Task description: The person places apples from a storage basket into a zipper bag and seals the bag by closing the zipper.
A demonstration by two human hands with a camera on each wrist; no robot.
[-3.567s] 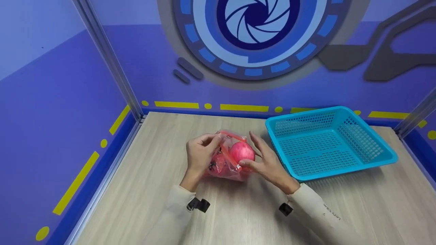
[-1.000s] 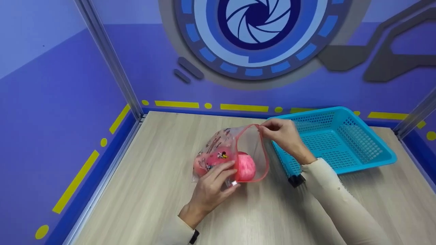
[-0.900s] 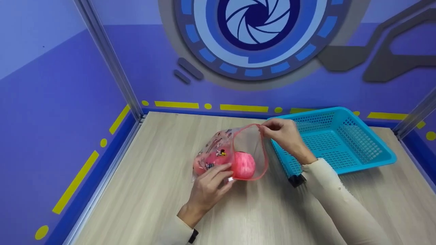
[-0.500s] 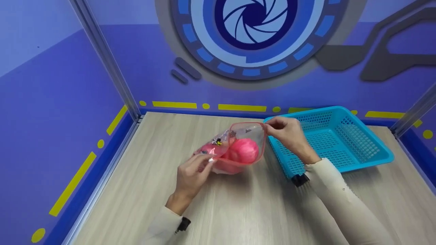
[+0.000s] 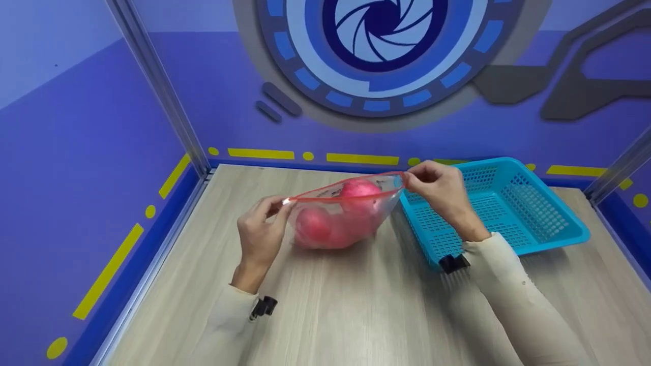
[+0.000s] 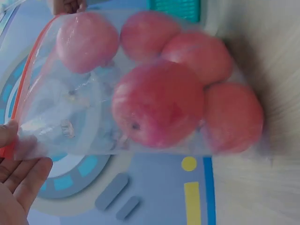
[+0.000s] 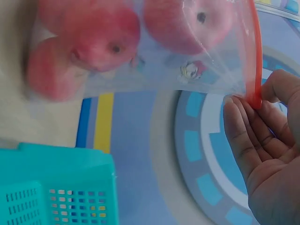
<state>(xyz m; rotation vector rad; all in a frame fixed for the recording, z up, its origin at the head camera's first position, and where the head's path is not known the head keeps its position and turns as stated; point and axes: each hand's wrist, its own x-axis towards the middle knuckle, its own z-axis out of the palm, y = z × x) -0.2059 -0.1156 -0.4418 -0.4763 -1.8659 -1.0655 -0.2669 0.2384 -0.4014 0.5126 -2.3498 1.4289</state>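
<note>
A clear zip bag with a red zip edge and small printed figures stands on the table, its mouth stretched between both hands. Several red apples fill it; one apple sits high at the mouth in the head view. My left hand pinches the left corner of the red edge, by a small white slider. At the opposite corner, my right hand pinches the edge between thumb and fingers, as the right wrist view also shows. The mouth looks slightly parted in the head view.
A turquoise perforated basket stands on the table at the right, partly behind my right hand and wrist. Blue printed panels close in the back and left side. A metal post rises at the left rear corner.
My left hand has moved up and left along with the bag's left corner, and my right hand slightly up and right. The mouth, wide a second ago, is now drawn narrow and the bag stands more upright.
</note>
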